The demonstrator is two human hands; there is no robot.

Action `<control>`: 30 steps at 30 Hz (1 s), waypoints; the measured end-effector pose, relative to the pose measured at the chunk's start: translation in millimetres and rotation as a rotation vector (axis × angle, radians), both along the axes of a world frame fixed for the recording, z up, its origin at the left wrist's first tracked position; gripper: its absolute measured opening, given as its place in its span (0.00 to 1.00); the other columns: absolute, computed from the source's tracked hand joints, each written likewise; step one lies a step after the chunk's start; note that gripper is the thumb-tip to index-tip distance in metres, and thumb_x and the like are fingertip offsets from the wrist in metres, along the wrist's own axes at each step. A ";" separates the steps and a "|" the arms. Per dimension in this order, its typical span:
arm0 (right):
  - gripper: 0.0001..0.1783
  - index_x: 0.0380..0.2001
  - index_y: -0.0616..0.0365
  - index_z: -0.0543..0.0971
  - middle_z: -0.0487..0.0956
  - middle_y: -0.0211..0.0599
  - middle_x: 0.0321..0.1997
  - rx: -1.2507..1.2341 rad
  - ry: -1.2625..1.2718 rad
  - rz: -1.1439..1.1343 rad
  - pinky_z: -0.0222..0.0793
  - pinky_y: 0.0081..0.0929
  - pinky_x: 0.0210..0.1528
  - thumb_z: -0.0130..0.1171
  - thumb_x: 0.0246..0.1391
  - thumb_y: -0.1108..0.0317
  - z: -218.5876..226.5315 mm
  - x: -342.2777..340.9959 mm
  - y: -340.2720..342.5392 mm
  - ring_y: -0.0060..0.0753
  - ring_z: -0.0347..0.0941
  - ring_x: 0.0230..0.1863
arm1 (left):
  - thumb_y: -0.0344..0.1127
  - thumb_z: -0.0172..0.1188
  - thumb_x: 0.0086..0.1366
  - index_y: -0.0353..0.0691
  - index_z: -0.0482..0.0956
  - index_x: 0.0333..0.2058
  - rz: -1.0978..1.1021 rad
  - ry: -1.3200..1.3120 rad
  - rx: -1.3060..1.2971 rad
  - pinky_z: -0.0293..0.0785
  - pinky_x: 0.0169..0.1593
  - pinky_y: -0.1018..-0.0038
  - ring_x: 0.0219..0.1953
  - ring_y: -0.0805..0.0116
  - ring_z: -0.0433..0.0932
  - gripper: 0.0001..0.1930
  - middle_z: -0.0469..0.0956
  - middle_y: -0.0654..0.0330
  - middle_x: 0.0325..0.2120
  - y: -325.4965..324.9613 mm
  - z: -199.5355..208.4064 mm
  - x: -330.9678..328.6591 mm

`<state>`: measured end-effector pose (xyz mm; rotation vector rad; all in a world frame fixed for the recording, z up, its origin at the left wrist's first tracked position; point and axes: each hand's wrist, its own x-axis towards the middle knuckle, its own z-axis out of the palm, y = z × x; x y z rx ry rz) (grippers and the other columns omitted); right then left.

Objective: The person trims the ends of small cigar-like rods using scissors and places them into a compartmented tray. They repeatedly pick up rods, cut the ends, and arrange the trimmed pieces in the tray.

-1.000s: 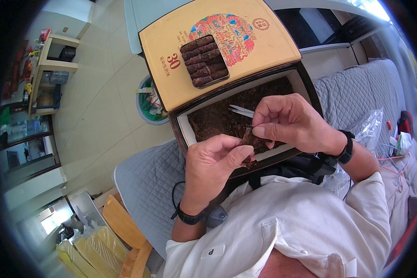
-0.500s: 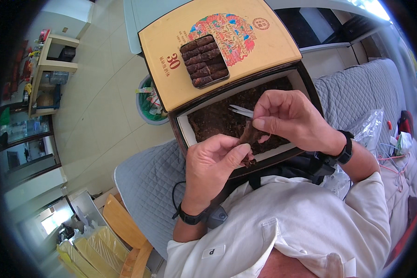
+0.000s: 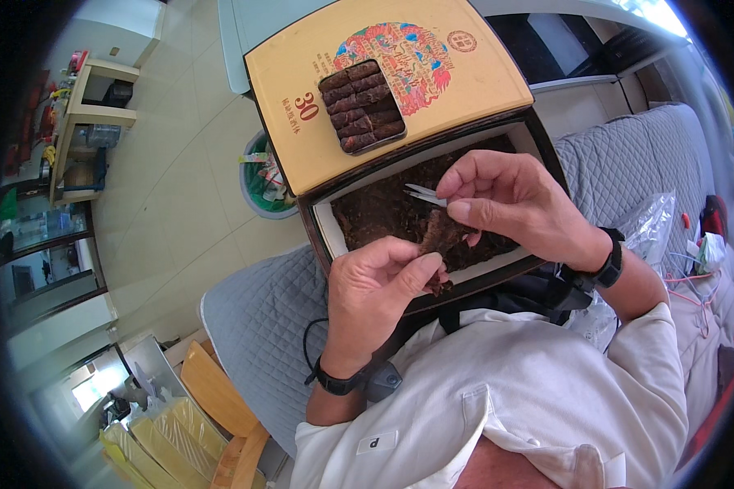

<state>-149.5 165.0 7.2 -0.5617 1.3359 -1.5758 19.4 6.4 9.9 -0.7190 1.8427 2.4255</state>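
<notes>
A dark brown tobacco leaf, partly rolled, is pinched between the thumb and fingers of my left hand, with ragged bits sticking out at its lower end. My right hand is closed at the leaf's upper end, its thumb and forefinger close together. Two pale pointed blades, apparently of small scissors, jut leftward from the right fingers; their handles are hidden in the hand. Below both hands lies loose shredded tobacco in an open box. On the yellow lid panel rests a tin of dark rolled cigars.
A bin with a green liner stands on the tiled floor left of the box. Grey quilted covers lie on both sides of me. Clear plastic wrapping and thin cords are at the right. A wooden chair is at lower left.
My right thumb and fingers have shifted slightly up and left around the leaf and blades. The leaf's upper part has turned a little; my left hand keeps its pinch almost unmoved.
</notes>
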 end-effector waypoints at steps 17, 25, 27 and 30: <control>0.10 0.38 0.64 0.85 0.83 0.28 0.30 0.071 -0.001 -0.029 0.75 0.13 0.33 0.65 0.63 0.66 -0.4 0.2 1.8 0.14 0.77 0.29 | 0.25 0.64 0.67 0.30 0.82 0.34 -0.029 0.005 -0.044 0.85 0.39 0.72 0.33 0.68 0.85 0.04 0.85 0.53 0.30 2.6 -2.2 -1.8; 0.06 0.38 0.64 0.85 0.82 0.27 0.29 0.052 0.040 -0.093 0.70 0.13 0.27 0.66 0.62 0.72 -1.8 0.5 0.9 0.13 0.73 0.25 | 0.25 0.64 0.67 0.29 0.82 0.33 -0.031 0.006 -0.057 0.84 0.39 0.72 0.32 0.68 0.85 0.04 0.85 0.53 0.29 2.0 -1.5 -2.4; 0.06 0.38 0.64 0.85 0.81 0.26 0.28 0.037 0.041 -0.085 0.68 0.13 0.26 0.66 0.61 0.72 -3.6 1.1 0.0 0.12 0.71 0.24 | 0.26 0.64 0.67 0.29 0.82 0.34 -0.040 0.016 -0.063 0.84 0.40 0.72 0.33 0.68 0.85 0.05 0.85 0.53 0.29 0.5 -2.9 -2.1; 0.05 0.37 0.64 0.84 0.81 0.25 0.27 0.052 0.091 -0.027 0.66 0.14 0.25 0.66 0.61 0.73 -0.9 -0.1 1.1 0.11 0.69 0.23 | 0.27 0.65 0.68 0.29 0.82 0.36 -0.079 -0.010 -0.077 0.84 0.42 0.70 0.36 0.68 0.85 0.06 0.85 0.53 0.33 -1.2 -3.6 -0.6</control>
